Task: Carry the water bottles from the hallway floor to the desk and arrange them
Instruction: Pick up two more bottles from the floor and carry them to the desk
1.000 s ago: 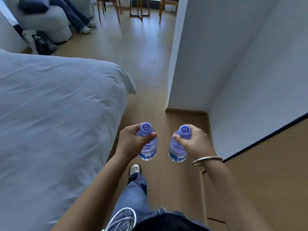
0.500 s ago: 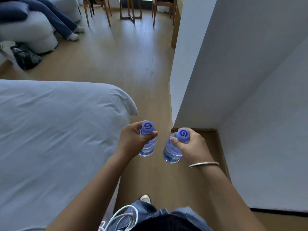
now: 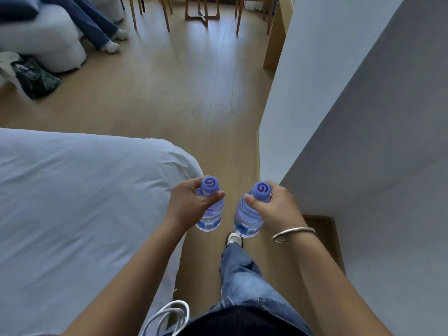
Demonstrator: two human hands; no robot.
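Clear plastic marks both task items: a left small water bottle with a purple cap (image 3: 210, 209) is gripped by the left hand (image 3: 191, 204), and a right small water bottle with a purple cap (image 3: 249, 215) is gripped by the right hand (image 3: 274, 207). Each bottle is held near its neck, with the fingers curled round the shoulder just below the cap and the thumb laid across the front. The long axes are kept close to upright, caps up toward the camera and bases down toward the light wooden floor (image 3: 194, 93); the lower ends are tipped slightly inward, toward each other. The bodies hang below the fingers, apart from one another, above a blue-jeaned leg (image 3: 242, 270) and a white shoe (image 3: 234, 238). A silver bangle (image 3: 293, 234) is worn on the right wrist.

A white-sheeted bed (image 3: 72, 214) lies outside the left hand's knuckles, and a white wall corner (image 3: 303, 117) stands just beyond the right hand's fingers.

Compared with half a second ago, the grips are unchanged, the wall corner has drawn level with the right hand, more open floor is seen ahead, and the shoe has come forward under the bottles.
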